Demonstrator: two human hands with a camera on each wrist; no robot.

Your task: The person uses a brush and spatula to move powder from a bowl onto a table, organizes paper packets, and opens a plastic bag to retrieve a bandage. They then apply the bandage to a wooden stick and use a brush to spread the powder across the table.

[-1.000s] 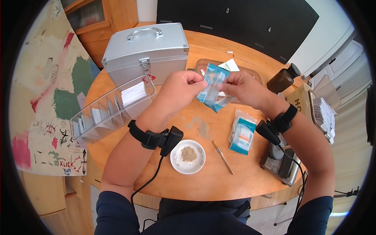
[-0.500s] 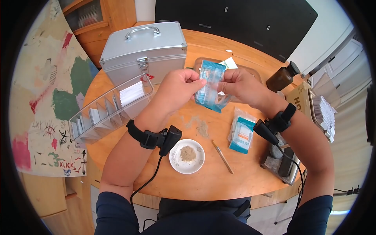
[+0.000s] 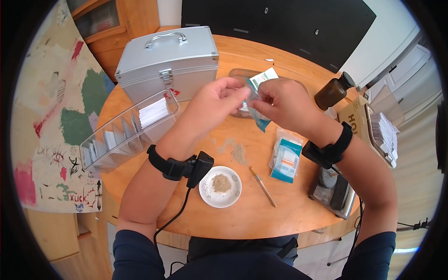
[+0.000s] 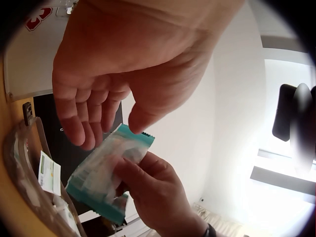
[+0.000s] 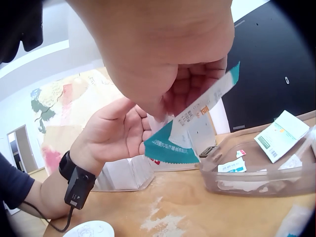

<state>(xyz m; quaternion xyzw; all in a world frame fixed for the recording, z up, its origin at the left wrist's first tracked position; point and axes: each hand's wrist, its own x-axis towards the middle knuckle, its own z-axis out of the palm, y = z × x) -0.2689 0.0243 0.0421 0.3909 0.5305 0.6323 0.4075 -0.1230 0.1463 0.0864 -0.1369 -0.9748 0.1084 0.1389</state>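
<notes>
Both hands hold a small teal and clear packet above the round wooden table. My right hand grips the packet from below, fingers curled round its lower half. At the packet's top edge, the thumb and fingertips of my left hand close on it in a loose pinch. The packet stands nearly edge-on to the head camera. A second, similar packet lies flat on the table under my right forearm.
A silver case stands at the back left, a clear divided tray of white cards in front of it. A white dish of powder, a wooden stick, spilled powder, a clear tub and a brown bottle surround the hands.
The packet has turned from face-on to nearly edge-on and moved slightly away from me. My right hand has closed further round it, and both hands have drawn together.
</notes>
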